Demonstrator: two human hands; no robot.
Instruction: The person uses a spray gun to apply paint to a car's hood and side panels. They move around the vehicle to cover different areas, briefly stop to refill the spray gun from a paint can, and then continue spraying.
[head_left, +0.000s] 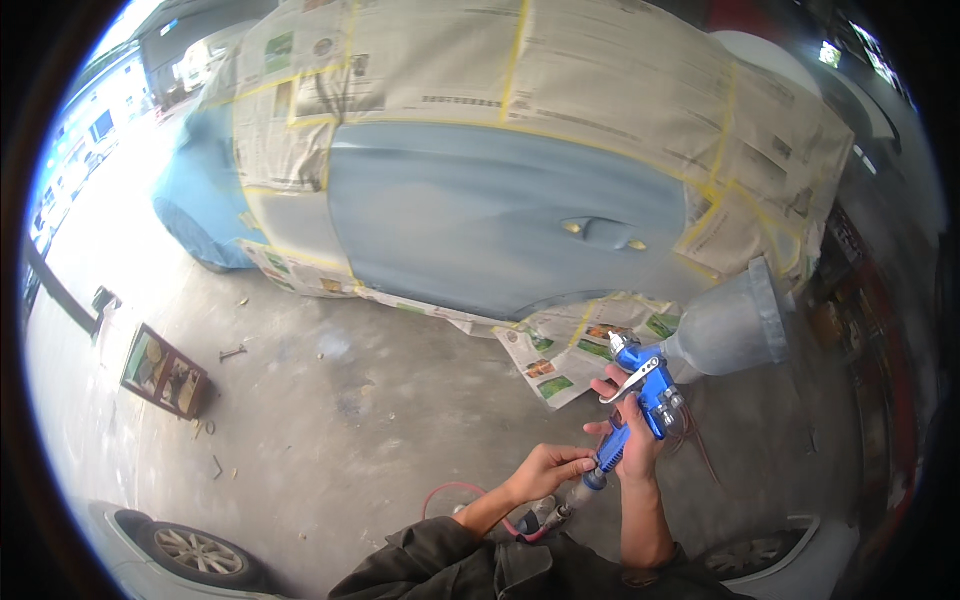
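Right grip (640, 462) grasping handle of blue spray gun (658, 392), gun projecting up beyond it, left grip (548, 472) pinching gun's lower end, grey cup (728, 325) right of gun, masked car (480, 215) beyond gun.

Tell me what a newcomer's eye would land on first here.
First, the blue spray gun right of centre, topped by a large grey cup; the right hand holds it, with the left hand at the lower end of its handle. Then the bluish-grey car side across the upper middle, bordered by printed paper and yellow tape.
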